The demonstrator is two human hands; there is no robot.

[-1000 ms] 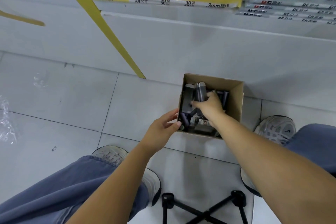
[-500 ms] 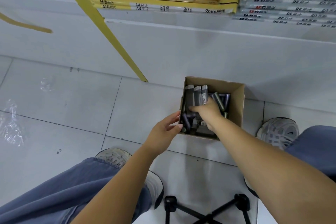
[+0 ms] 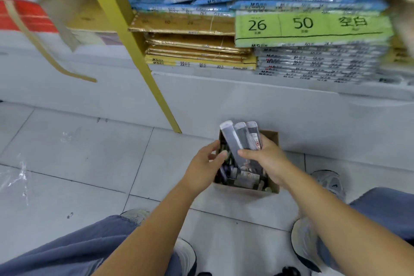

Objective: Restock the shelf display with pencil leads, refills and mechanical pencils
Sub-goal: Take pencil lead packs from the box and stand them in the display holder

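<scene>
A small open cardboard box [image 3: 273,139] sits on the tiled floor in front of the shelf base, filled with several dark tubes of leads and refills [image 3: 243,180]. My right hand [image 3: 267,160] grips three long dark refill tubes [image 3: 240,139], lifted above the box with their pale caps pointing up and away. My left hand [image 3: 205,163] hovers at the box's left edge, fingers loosely curved, holding nothing, its fingertips close to the lifted tubes.
A low white shelf [image 3: 246,96] holds stacks of wrapped notebooks and paper pads [image 3: 313,29]. A yellow diagonal post [image 3: 143,63] runs down to the floor left of the box. My shoes and knees frame the box. Plastic wrap [image 3: 15,177] lies at left.
My right hand has closed round three tubes and lifted them out of the box. My head has tilted up, bringing more of the shelf into view. My left hand stays beside the box.
</scene>
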